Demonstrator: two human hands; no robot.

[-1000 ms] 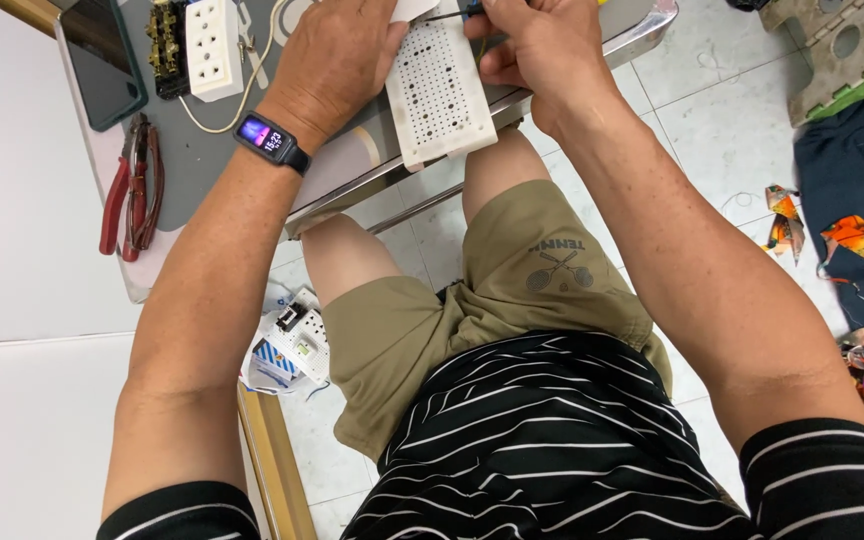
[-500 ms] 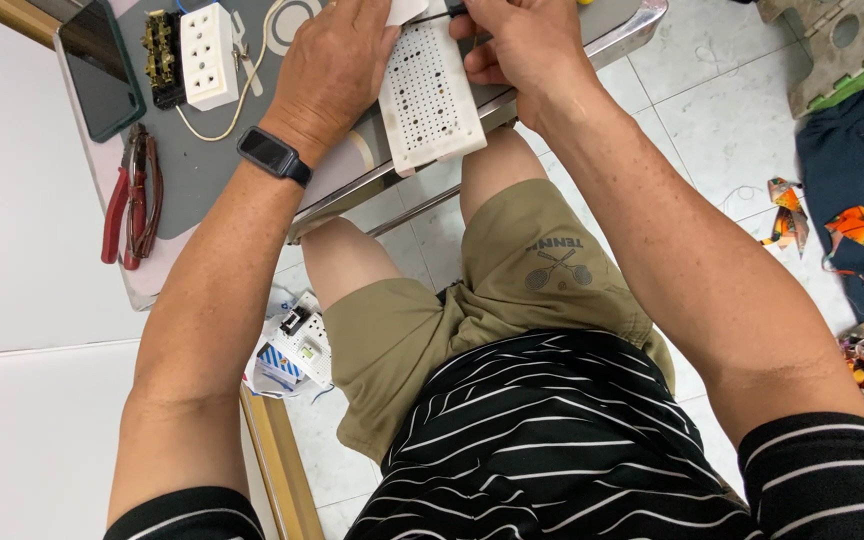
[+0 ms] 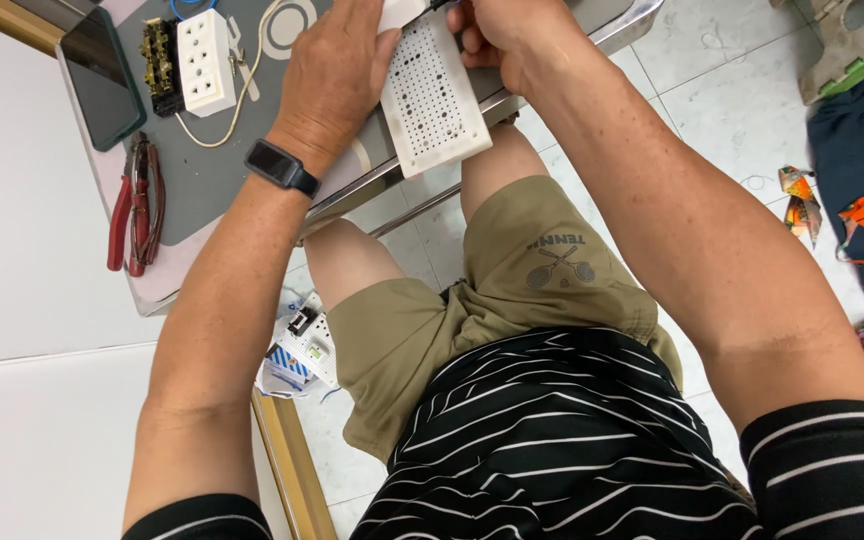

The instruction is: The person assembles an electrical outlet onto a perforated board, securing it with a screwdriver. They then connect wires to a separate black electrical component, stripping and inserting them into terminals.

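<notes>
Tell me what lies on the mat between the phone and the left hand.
In the head view, between the dark phone and the left hand sit a brass-contact strip, a white socket block and a looping pale cord on the grey mat.

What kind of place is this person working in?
Probably a small home electrical repair bench: red-handled pliers and a white socket block lie on the grey mat, with tiled floor below.

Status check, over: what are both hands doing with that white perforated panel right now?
Left hand grips the white perforated panel along its left edge. Right hand closed at the panel's top end. Panel overhangs the table edge. Pliers, socket, phone lie apart, left.
</notes>
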